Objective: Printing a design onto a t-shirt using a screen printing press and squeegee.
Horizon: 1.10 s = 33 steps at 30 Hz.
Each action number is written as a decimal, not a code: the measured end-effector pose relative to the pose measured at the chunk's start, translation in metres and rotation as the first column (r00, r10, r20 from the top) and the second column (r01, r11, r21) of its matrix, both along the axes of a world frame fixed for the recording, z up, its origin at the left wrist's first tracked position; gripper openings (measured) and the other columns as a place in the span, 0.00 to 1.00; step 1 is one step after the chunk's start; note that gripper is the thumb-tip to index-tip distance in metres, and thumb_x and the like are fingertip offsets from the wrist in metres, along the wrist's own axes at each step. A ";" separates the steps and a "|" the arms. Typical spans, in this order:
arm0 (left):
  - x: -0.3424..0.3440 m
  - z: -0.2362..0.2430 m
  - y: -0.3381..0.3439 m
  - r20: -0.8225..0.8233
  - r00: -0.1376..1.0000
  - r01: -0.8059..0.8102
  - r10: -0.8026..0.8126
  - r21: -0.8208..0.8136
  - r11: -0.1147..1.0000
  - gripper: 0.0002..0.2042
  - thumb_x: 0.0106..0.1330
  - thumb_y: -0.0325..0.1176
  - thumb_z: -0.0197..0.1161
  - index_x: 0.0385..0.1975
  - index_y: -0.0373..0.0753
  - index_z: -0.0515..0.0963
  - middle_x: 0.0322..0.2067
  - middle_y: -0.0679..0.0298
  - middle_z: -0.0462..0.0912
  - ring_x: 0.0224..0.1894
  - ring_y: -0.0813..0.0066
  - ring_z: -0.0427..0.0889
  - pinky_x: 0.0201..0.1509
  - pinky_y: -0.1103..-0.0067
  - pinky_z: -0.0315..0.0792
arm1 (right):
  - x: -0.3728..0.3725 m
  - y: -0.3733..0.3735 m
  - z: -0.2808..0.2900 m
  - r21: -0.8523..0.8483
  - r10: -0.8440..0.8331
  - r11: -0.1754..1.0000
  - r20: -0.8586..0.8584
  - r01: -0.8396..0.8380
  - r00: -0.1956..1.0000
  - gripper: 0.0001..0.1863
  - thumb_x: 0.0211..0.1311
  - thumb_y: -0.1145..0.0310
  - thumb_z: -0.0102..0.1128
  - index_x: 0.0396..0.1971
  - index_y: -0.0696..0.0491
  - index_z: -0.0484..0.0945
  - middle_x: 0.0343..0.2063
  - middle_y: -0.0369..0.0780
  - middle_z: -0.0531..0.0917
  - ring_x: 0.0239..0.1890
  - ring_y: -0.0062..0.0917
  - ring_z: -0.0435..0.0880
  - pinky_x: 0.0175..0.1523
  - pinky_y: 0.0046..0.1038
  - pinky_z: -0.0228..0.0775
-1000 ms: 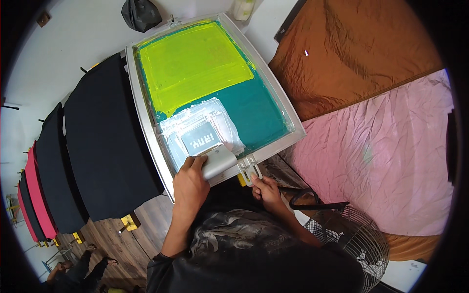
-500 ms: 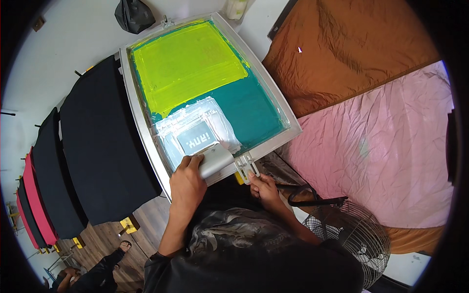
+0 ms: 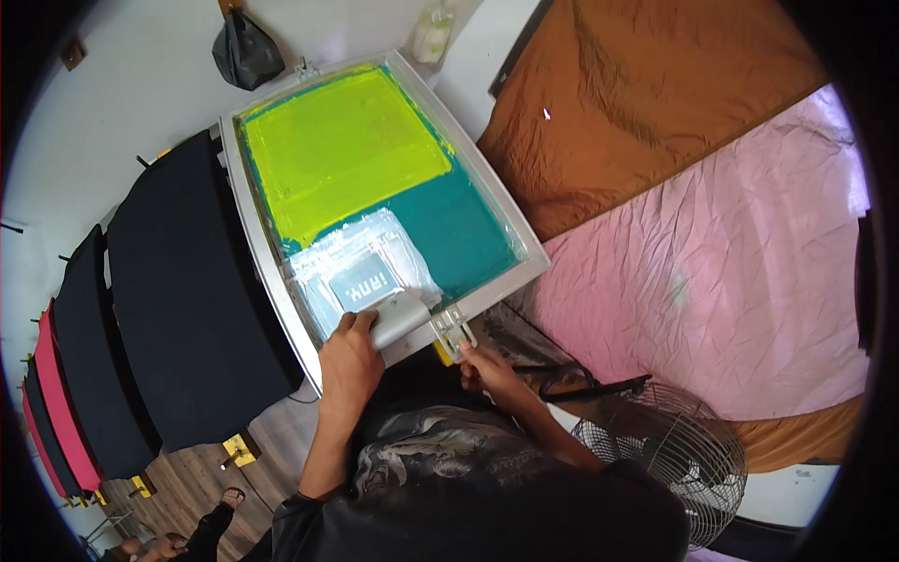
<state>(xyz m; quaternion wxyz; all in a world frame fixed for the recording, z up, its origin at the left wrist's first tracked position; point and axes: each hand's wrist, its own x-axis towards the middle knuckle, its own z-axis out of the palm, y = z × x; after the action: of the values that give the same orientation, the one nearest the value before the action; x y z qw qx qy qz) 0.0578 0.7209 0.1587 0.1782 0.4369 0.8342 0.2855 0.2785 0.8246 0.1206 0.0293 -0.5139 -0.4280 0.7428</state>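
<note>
A screen-printing frame [image 3: 513, 278] with a pale rim lies in front of me. Its teal mesh [image 3: 459, 234] carries a large block of lime-yellow ink [image 3: 342, 140] at the far end and white ink [image 3: 384, 234] around a small lettered stencil near me. My left hand [image 3: 351, 365] is closed around a silver squeegee [image 3: 401, 317], which rests at the near end of the white ink. On the frame's near edge is a slotted metal bracket [image 3: 453, 333]; my right hand [image 3: 489, 370] grips it, thumb on top, its other fingers partly hidden.
Black fabric-covered boards [image 3: 192, 290] and a red one [image 3: 66, 403] line the left side. Brown cloth [image 3: 637, 103] and pink cloth [image 3: 712, 272] spread at the right. A wire-caged fan [image 3: 665, 459] stands close by my right arm. A black bag [image 3: 245, 51] hangs on the wall.
The whole view has shifted, so the frame and both hands sit slightly farther left and the far end appears lower. Both hands keep their holds; the squeegee stays at the near end.
</note>
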 end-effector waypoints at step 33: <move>-0.069 0.006 0.026 0.185 0.976 0.143 -0.114 -0.152 0.978 0.12 0.49 0.29 0.65 0.35 0.40 0.83 0.33 0.50 0.85 0.39 0.52 0.84 0.45 0.65 0.78 | -0.203 0.089 0.063 0.497 0.671 -0.376 0.728 -0.782 0.140 0.14 0.37 0.77 0.58 0.30 0.54 0.81 0.28 0.50 0.83 0.35 0.47 0.83 0.40 0.41 0.75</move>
<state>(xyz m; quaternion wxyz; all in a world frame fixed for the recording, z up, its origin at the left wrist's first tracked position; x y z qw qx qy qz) -0.0117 0.7468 0.1646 0.3045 0.4470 0.8059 0.2407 0.0758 0.9138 0.1838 -0.2300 -0.0316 -0.9548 0.1854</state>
